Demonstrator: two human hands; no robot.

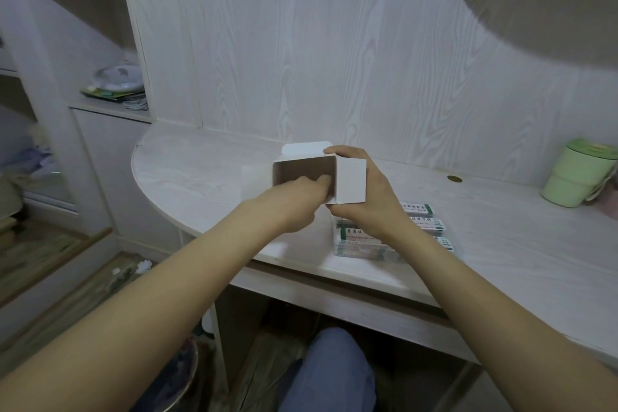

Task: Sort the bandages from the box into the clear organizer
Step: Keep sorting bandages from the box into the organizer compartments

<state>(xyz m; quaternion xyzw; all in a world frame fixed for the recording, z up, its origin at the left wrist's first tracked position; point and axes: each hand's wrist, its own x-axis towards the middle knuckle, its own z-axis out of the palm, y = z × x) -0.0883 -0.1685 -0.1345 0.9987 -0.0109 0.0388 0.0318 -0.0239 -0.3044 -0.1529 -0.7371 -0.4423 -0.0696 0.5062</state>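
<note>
The right hand [363,192] holds the white box [319,177] just above the desk [200,170], thumb on the near edge and fingers over the far top, its open mouth turned left toward the left hand [297,204]. The left hand's fingers [321,181] reach into that mouth; whether they pinch a bandage cannot be told, and no bandage shows inside. The clear organizer [391,237] lies on the desk directly below the right wrist, nearer the right hand. Judgement: extraction step, unfinished.
</note>
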